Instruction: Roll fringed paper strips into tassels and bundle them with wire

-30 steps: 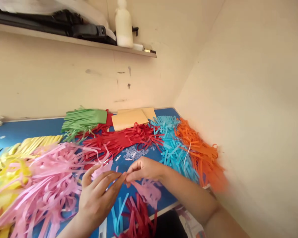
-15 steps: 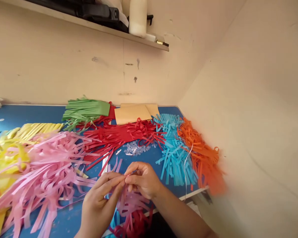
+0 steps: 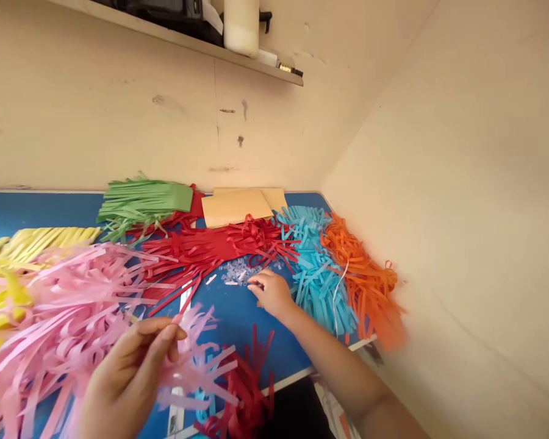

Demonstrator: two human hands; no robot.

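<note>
Fringe in pink, one heap (image 3: 73,305), lies left on the blue surface (image 3: 238,311), beside the left hand (image 3: 128,375), whose fingers clamp one smaller pink tassel (image 3: 192,366) above it. Next comes one pile of clear pieces (image 3: 238,269), uncountably small, with the right hand (image 3: 274,296) beside it, fingers bent; whether they grip anything I cannot tell. One light-blue bundle (image 3: 320,283) and one orange bundle (image 3: 366,274) follow.

My left hand (image 3: 128,375) is pinched close to me, my right hand (image 3: 273,294) stretched farther out.
My left thumb (image 3: 158,353) lies against my bent fingers (image 3: 149,326), its back toward me, the wrist at the bottom edge of view; my right forearm (image 3: 343,372), bare, slants up and inward from the lower right, the right wrist (image 3: 291,314) nearly in line with it, those fingertips (image 3: 251,280) bent and pointing left, though their exact closure is too small to tell.
</note>
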